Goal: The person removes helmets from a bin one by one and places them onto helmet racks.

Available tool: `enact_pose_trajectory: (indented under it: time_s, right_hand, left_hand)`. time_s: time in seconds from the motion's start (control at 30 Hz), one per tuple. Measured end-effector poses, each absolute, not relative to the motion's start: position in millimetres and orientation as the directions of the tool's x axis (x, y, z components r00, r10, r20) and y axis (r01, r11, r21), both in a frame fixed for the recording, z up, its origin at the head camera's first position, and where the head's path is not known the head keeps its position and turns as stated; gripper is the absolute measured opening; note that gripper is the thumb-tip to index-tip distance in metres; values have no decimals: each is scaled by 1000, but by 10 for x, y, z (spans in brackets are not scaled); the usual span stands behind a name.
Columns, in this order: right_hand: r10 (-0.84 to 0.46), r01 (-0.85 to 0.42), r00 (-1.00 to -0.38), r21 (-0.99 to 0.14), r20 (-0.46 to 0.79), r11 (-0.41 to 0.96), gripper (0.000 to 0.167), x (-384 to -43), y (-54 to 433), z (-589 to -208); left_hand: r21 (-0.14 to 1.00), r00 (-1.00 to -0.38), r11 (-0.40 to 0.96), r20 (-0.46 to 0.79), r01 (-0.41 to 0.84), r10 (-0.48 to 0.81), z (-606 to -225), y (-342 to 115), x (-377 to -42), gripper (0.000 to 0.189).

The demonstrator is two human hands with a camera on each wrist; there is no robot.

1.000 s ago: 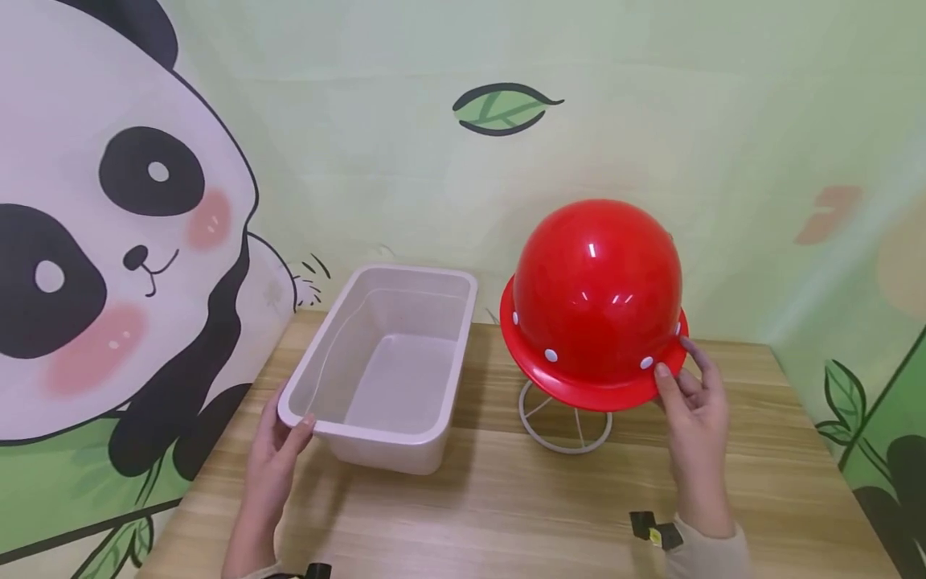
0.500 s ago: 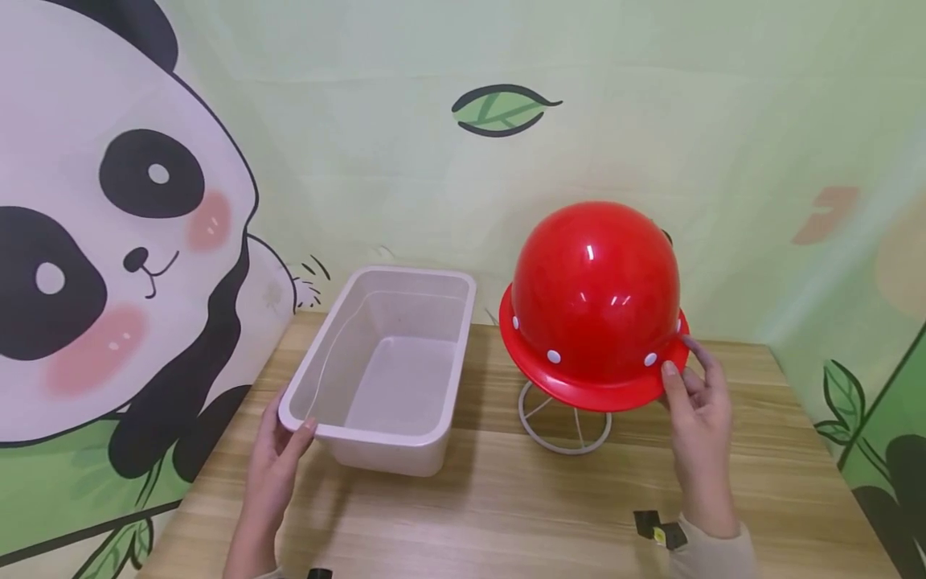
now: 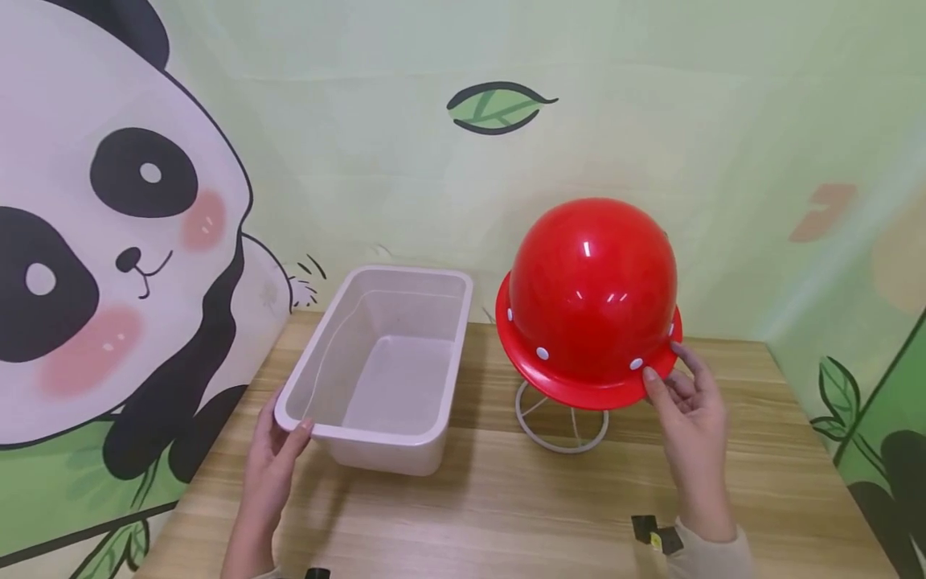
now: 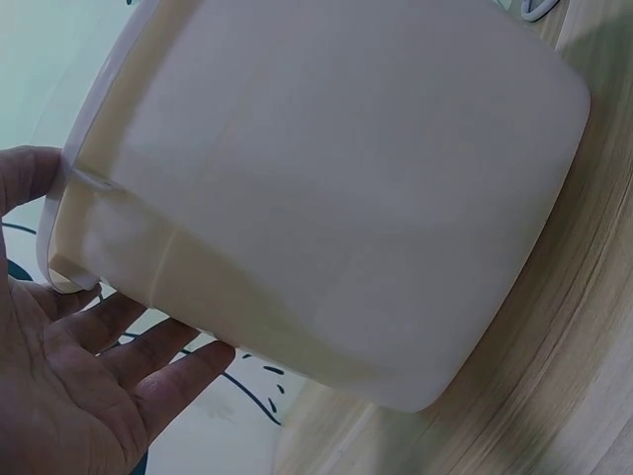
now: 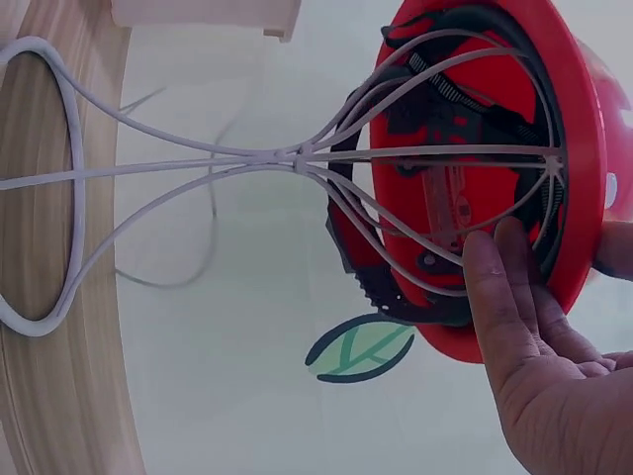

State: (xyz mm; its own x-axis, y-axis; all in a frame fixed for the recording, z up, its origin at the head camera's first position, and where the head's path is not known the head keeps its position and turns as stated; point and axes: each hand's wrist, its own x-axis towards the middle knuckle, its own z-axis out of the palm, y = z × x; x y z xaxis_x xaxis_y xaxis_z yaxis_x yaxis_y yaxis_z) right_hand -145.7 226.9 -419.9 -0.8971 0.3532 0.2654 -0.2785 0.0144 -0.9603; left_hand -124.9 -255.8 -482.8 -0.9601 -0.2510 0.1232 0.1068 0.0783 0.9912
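A white plastic basin stands on the left of the wooden table. My left hand holds its near left corner, thumb over the rim; in the left wrist view the fingers lie along the outer wall. To the right, a red hard hat sits on a white wire stand. Thumb and fingers of my right hand pinch the hat's brim at its near right edge. From below, in the right wrist view, the stand's wires reach up inside the hat beside its black headband and straps.
The wooden table ends at a backdrop printed with a panda and leaves. A strip of table lies between the basin and the stand. Small black pieces show at both wrists.
The hard hat has turned slightly on its stand, its front rivets shifting a little to the left, with my right hand still at the brim. The basin and left hand keep their places.
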Motion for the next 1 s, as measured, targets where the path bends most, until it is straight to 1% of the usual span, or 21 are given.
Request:
enact_pose_trajectory:
  time_s: [0.3,0.47,0.57,0.73,1.0]
  right_hand:
    - [363,-248,-895,-966,260,79,53,-1442,2282,-4162]
    - [372,-257,-888,-962,271,88,50,-1448,2316,-4133]
    - [362,-257,-890,-960,279,107,49,-1452,2328,-4121]
    - [346,-266,-894,-959,285,101,45,-1456,2347,-4098]
    - [340,-291,-886,-949,316,123,44,-1470,2366,-4072]
  left_hand:
    - [990,-962,90,125,106,-242,-4831,-2578,-1254,63]
    - [989,-963,96,132,112,-235,-4828,-2578,-1252,64]
    - [989,-963,86,136,119,-232,-4819,-2578,-1247,64]
    - [988,-963,86,146,129,-226,-4818,-2584,-1251,63]
    - [989,-964,103,129,108,-234,-4832,-2588,-1266,63]
